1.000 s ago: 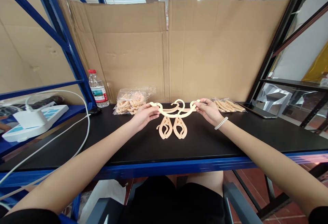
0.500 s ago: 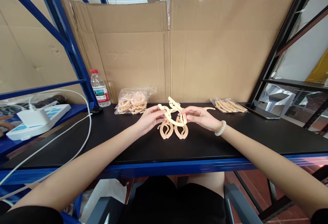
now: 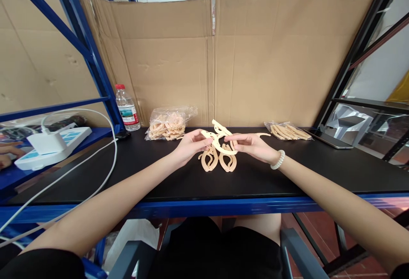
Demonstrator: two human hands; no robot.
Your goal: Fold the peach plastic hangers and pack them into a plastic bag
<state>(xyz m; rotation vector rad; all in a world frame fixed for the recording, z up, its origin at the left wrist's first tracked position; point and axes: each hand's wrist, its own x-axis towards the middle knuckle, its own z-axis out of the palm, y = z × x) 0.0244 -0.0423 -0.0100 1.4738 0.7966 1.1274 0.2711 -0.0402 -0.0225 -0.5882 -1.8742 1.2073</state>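
Hanger (image 3: 217, 144), at the desk's (image 3: 159, 185) middle, is bunched inward where a second ago it spanned wide, so its arms are partly folded. Your left hand (image 3: 191, 146) pinches one end between its fingers; beyond two folded hangers (image 3: 211, 169), your right hand's (image 3: 254, 146) fingers grip the other arm. Desk surface extends both sides and forward to the blue edge (image 3: 223, 208).

A red-capped bottle (image 3: 128, 110) stands beside a blue post (image 3: 82, 36), before cardboard (image 3: 169, 66).

1 head-worn view from above the lap (image 3: 220, 249), forward and down over the nearby black tabletop (image 3: 223, 185)
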